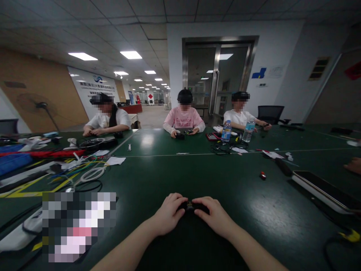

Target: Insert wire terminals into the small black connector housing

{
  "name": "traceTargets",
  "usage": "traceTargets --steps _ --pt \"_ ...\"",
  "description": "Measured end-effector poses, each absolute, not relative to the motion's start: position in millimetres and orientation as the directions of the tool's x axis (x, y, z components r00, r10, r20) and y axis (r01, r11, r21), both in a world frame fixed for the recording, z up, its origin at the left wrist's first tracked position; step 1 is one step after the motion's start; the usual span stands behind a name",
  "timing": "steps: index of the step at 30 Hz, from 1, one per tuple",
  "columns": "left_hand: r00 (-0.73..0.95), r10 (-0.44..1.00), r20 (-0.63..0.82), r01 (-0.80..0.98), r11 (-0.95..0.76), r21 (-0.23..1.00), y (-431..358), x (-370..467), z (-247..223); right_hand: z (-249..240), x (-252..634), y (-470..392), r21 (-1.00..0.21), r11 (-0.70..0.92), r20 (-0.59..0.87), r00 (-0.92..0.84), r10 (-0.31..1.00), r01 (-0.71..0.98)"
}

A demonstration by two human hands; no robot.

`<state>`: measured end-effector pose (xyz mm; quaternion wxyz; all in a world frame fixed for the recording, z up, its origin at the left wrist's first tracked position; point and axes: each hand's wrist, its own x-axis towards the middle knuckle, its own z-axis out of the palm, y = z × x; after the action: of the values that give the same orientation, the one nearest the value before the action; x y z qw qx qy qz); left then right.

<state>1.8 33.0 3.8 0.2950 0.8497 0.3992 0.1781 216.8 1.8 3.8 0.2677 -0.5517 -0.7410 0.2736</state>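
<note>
Low in the middle of the head view, a small dark object (190, 205) with a yellowish patch at its centre lies between my hands, at or just above the green table (180, 177). Its kind is too hard to make out. My left hand (170, 215) is closed around its left end, thumb below and fingers over the top. On the other end my right hand (216, 216) grips it in a similar way. Fingers cover most of the object's two ends.
Cables (91, 175) and a white power strip (25, 231) crowd the left side. A phone-like device (324, 188) lies at right, near a small red item (263, 175). Water bottles (248, 131) stand farther back. Three people sit opposite; another person's hand (354, 165) shows at right.
</note>
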Motion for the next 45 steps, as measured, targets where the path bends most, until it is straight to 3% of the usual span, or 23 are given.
traceTargets --steps 5,45 --pt "0.627 0.771 0.115 0.569 -0.553 0.609 34.1 0.6 -3.5 4.2 211.3 3.0 -0.689 0.320 0.153 -0.302 0.941 0.650" --pt "0.615 0.785 0.080 0.584 -0.521 0.623 28.8 2.7 14.0 4.6 206.3 1.7 -0.687 0.338 0.166 -0.313 0.935 0.644"
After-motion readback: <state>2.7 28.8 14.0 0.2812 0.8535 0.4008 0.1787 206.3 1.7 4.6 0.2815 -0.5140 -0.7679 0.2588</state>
